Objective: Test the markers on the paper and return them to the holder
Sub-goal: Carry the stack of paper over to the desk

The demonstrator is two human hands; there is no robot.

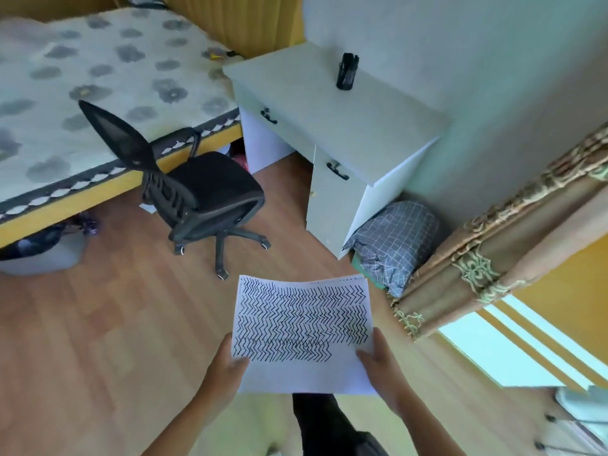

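A white sheet of paper (304, 327), covered in rows of black zigzag marker strokes, is held in the air above the wooden plank floor (98, 324), low in the centre of the view. The left hand (227, 360) grasps its lower left edge, thumb lying on the printed face and fingers hidden beneath. The right hand (378, 360) grasps the lower right edge in the same manner, thumb on top. The bottom strip of the sheet is unmarked.

Well apart from the paper, a black mesh pen holder (347, 71) stands upright on the top of a pale grey desk (312, 103) with two black drawer handles; whether markers sit inside cannot be told. A black mesh office chair (197, 189) on castors stands before the desk, turned away from it. A bed with a grey flower-patterned cover (82, 77) lies beyond the chair. A checked grey bundle of bedding (398, 241) rests on the floor beside the desk, next to a patterned brown curtain (493, 251).
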